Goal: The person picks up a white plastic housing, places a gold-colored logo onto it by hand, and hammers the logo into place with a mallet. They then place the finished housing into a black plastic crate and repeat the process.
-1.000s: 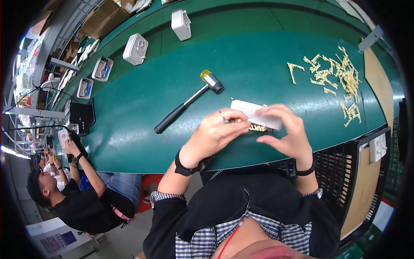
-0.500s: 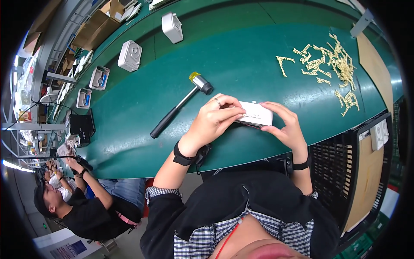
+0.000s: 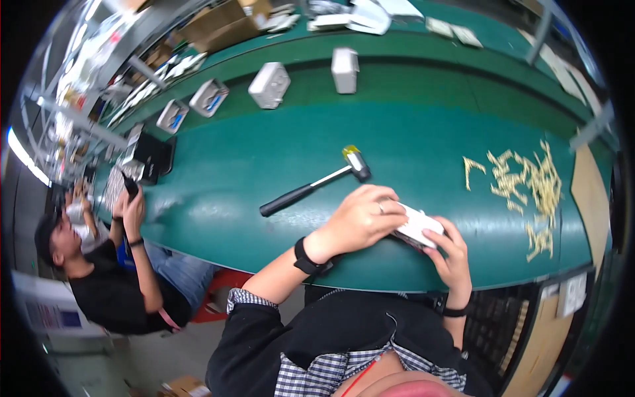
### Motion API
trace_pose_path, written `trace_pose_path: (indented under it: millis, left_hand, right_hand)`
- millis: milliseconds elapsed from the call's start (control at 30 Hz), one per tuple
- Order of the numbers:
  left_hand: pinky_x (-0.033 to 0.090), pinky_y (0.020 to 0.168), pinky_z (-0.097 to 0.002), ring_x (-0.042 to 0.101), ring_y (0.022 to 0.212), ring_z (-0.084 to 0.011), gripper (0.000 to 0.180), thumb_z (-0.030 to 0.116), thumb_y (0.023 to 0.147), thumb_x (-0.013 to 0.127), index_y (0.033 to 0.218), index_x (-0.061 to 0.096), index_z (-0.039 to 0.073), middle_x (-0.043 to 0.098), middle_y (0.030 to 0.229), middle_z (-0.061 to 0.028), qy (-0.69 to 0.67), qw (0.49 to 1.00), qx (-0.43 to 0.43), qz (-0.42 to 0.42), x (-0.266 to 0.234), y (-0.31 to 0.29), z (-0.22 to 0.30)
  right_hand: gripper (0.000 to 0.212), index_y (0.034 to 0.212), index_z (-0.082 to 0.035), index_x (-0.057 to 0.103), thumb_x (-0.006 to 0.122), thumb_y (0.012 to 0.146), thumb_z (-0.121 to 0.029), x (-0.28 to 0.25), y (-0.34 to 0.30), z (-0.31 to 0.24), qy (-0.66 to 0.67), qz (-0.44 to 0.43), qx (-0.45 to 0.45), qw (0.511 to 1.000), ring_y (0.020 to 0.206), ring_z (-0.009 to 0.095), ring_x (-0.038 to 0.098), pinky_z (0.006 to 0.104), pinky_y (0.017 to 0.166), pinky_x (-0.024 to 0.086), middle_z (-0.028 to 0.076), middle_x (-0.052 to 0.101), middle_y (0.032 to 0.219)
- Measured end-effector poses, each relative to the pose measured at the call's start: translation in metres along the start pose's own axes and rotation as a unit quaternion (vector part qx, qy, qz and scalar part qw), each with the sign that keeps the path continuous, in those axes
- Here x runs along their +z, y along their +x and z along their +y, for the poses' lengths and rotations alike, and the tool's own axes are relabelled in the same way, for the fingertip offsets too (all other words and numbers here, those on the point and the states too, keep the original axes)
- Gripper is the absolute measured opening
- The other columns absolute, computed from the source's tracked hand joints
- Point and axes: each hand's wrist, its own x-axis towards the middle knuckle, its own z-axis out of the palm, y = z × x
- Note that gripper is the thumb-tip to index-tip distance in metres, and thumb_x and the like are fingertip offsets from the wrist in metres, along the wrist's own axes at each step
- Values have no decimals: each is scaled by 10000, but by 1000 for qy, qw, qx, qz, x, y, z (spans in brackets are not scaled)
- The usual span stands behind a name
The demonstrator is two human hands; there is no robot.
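Above the near edge of the green bench I hold a small white plastic housing (image 3: 419,226) between both hands. My left hand (image 3: 365,217) wraps its left end with bent fingers, a ring on one of them. Gripping the opposite end is my right hand (image 3: 452,254), fingers and thumb pressed to the casing. A darker underside shows along the housing's lower edge; what is inside stays hidden. Just beyond my left hand lies a mallet (image 3: 317,183) with a black handle and a yellow-and-black head, untouched.
Pale yellow notched strips (image 3: 539,182) are heaped at the right of the green bench (image 3: 410,139). White housings (image 3: 270,86) stand along the back. A co-worker (image 3: 119,264) at the left holds a black tool (image 3: 129,186) near a black box (image 3: 149,155). A black rack (image 3: 489,324) stands lower right.
The view has turned, so the bench contents sit lower and further right. My hands keep hold of the white housing, which now tilts more. The co-worker has raised a black tool.
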Motion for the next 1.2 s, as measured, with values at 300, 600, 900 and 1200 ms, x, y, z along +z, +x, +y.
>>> trace_pose_path:
  millis: [300, 600, 900, 1200]
  left_hand:
    - [317, 1023, -423, 419, 1308, -240, 568, 413, 854, 597, 1328, 497, 116, 464, 1401, -70, 101, 993, -23, -50, -17, -23, 32]
    - [288, 1064, -475, 373, 1335, -277, 742, 433, 801, 637, 1389, 397, 49, 390, 1444, -124, 100, 991, -73, 57, -24, -16, 35]
    - [315, 1051, -466, 393, 1302, -317, 794, 352, 741, 723, 1370, 376, 14, 404, 1403, -169, 142, 972, -164, 93, -47, -29, 23]
    - [415, 956, -408, 483, 1183, -322, 566, 260, 802, 670, 1266, 461, 13, 508, 1247, -185, 320, 848, -410, -101, -37, -126, -21]
  right_hand:
    - [371, 1041, -38, 665, 739, 681, 11, -10, 27, -11, -50, -55, -10, 997, 975, 301, 623, 354, 805, 507, 166, 584, 1144]
    - [373, 1035, -16, 654, 736, 673, 26, 1, 89, -10, -50, -156, -46, 985, 969, 284, 633, 338, 812, 513, 156, 600, 1137]
    - [383, 1054, -19, 658, 743, 681, -2, 12, 109, 24, 5, -174, -50, 983, 995, 297, 623, 360, 859, 493, 161, 612, 1145]
    - [385, 1055, -23, 667, 772, 692, -96, 23, 93, 50, -18, -24, -128, 991, 1025, 323, 608, 379, 874, 484, 180, 614, 1147]
